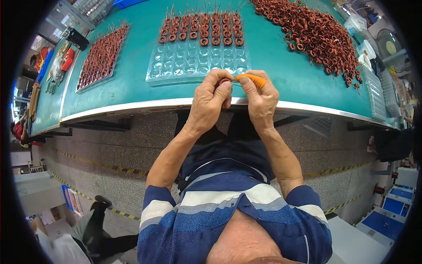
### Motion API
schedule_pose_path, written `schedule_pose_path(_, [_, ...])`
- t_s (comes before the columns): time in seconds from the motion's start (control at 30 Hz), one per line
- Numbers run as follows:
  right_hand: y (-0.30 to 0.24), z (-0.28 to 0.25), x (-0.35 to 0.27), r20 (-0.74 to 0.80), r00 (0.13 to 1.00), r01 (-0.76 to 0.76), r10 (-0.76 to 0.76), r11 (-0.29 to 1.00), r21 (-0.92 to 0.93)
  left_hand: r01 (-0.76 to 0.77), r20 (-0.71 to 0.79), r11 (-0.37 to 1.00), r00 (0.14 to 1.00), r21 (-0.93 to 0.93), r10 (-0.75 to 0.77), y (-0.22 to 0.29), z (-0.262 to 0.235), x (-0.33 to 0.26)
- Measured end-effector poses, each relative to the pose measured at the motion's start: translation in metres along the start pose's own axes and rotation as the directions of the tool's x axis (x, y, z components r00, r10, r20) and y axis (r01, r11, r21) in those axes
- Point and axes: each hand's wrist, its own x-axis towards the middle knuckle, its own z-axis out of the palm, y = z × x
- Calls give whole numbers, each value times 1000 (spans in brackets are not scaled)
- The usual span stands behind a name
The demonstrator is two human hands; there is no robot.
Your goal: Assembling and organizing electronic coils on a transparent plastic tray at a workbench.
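Just above the table's near edge, both my hands are close together. My left hand [210, 97] pinches a small red-brown wound ring coil [224, 82] between thumb and fingers, which partly cover it. Opposite it, my right hand [262, 97] is closed around an orange tapered piece [255, 80], its tip pointing at the coil. Whether this is a tool handle or a finger cover I cannot tell. Thin wire shows between the hands. Beyond them lies a clear plastic tray [154, 72], its far rows filled with similar coils [204, 28], leads upward, and its near pockets bare.
Another tray of coils [103, 57] stands to the left on the green table [134, 90]. A large heap of loose coils [316, 37] spreads at the right, beside stacked clear trays [376, 94]. A metal strip [162, 103] edges the table. Another person's leg [99, 220] shows at lower left.
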Motion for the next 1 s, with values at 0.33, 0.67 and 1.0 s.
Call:
schedule_pose_path(0.33, [3, 3, 4, 92, 893, 444, -440, 833, -331, 149, 35, 985, 989, -84, -146, -1, -8, 5])
schedule_pose_path(0.67, [9, 11, 1, 109, 960, -279, 257, 901, 332, 88, -8, 995, 996, -48, -89, -8, -10, -7])
schedule_pose_path(1.0, [7, 0, -8, 232, 930, -325, 284, 932, 163, 15, 48, 1000, 999, 15, -16, -8, -6, -11])
